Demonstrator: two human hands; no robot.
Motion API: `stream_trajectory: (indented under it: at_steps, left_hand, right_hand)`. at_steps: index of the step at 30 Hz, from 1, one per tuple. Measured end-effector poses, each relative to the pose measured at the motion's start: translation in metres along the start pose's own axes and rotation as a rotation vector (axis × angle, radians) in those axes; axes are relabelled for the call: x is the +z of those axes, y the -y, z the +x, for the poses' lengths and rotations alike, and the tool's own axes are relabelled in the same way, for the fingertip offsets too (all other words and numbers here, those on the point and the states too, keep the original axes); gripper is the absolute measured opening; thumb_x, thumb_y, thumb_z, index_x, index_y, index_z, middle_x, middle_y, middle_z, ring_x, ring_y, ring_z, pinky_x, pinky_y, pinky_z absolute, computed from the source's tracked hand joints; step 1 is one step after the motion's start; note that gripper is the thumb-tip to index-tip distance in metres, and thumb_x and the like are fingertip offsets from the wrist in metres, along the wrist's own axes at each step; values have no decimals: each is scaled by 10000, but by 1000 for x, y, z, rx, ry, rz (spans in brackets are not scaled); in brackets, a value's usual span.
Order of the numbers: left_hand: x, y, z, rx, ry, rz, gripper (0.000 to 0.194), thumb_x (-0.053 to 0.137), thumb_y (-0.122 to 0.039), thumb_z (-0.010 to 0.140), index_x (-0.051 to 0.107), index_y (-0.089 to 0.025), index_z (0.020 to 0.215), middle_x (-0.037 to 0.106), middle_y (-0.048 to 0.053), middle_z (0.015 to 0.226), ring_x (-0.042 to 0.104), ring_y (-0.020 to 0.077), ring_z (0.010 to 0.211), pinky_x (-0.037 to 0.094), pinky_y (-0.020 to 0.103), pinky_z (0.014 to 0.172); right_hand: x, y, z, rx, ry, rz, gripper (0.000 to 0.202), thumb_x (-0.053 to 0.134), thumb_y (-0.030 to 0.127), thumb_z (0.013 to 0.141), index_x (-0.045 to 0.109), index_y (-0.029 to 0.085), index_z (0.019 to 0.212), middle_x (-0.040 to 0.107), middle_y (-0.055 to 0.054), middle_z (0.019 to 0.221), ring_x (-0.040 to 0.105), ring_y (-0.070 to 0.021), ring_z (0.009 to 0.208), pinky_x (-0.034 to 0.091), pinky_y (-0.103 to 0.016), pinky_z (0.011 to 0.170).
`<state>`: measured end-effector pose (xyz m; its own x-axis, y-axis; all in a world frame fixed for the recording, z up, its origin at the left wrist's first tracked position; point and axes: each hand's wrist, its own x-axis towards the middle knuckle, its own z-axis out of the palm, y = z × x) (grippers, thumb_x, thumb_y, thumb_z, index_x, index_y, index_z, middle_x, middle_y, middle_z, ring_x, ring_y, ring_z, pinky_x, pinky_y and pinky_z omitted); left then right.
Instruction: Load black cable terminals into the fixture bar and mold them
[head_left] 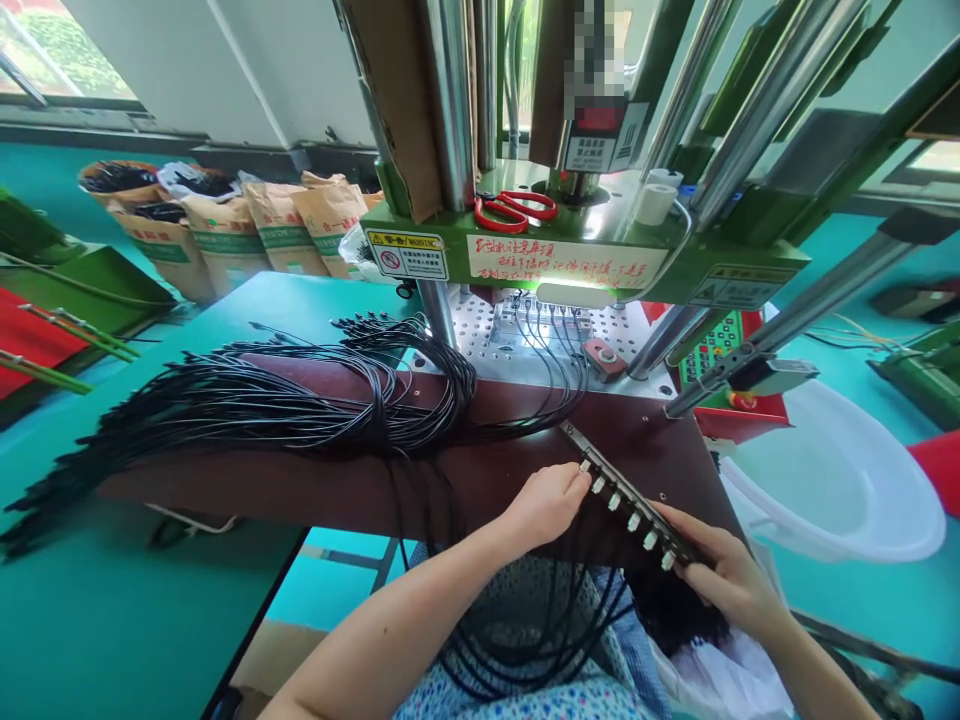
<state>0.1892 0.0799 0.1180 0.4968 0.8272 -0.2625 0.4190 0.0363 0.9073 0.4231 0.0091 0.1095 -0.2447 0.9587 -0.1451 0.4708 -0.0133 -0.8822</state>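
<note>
My right hand (724, 570) grips the near end of a long narrow metal bar (637, 490), which slants over the front edge of the brown worktop. Several pale metal-tipped cable connectors (634, 522) sit in a row along the bar's left side. At the far end of that row, my left hand (551, 505) has its thumb and fingers closed on a connector (585, 467). Black cables (577, 600) hang below the bar and loop over my lap. To the left lies a large bundle of black cables (300, 400) on the brown worktop (487, 480).
Ahead stands a green press (450, 230) with steel columns, red-handled scissors (517, 210) on its plate, and cables running into a lit mould (540, 325). A control panel (712, 350) and white tub (840, 480) are at right. Paper sacks (217, 240) stand behind, left.
</note>
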Motion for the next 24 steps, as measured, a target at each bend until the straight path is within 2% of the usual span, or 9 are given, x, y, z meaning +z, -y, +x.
stream_trajectory:
  at_steps: [3,6,11,17,22,24]
  left_hand:
    - [-3,-1,3,-13,59,-5,326,269,-336,854,340,-198,568,437,-49,462,412,77,386,299,204,443]
    - [-5,2,5,-24,105,-55,349,278,-367,847,358,-198,552,426,-52,452,419,78,368,309,204,423]
    - [-7,7,6,-34,124,-125,362,290,-379,847,370,-197,544,418,-52,435,381,73,346,295,198,377]
    - [-10,4,4,24,128,-111,393,299,-372,850,371,-191,508,423,-45,424,403,70,349,314,194,387]
    - [-9,5,6,-7,115,-108,377,288,-334,833,354,-199,488,399,-43,382,365,76,306,289,193,333]
    - [-8,7,10,-31,127,-103,357,285,-315,823,355,-201,492,399,-41,374,359,80,299,286,192,325]
  right_hand:
    - [-2,1,1,-18,16,-12,585,445,150,673,532,182,1251,653,-54,1095,617,-242,952,474,-341,877]
    - [-3,1,2,-15,40,4,590,446,152,670,530,191,1253,625,-57,1154,585,-253,1031,451,-347,911]
    - [-3,2,4,-14,34,50,581,457,134,670,541,211,1240,629,-52,1151,584,-258,1035,436,-369,931]
    - [-5,8,5,-47,85,38,579,448,117,686,528,210,1252,598,-54,1200,554,-262,1081,431,-362,929]
    - [-1,12,4,-144,96,-115,648,418,100,670,467,201,1308,648,-34,1108,636,-223,884,489,-297,805]
    - [1,14,3,-164,100,-171,682,407,95,662,428,197,1336,645,-32,1111,636,-219,885,483,-297,819]
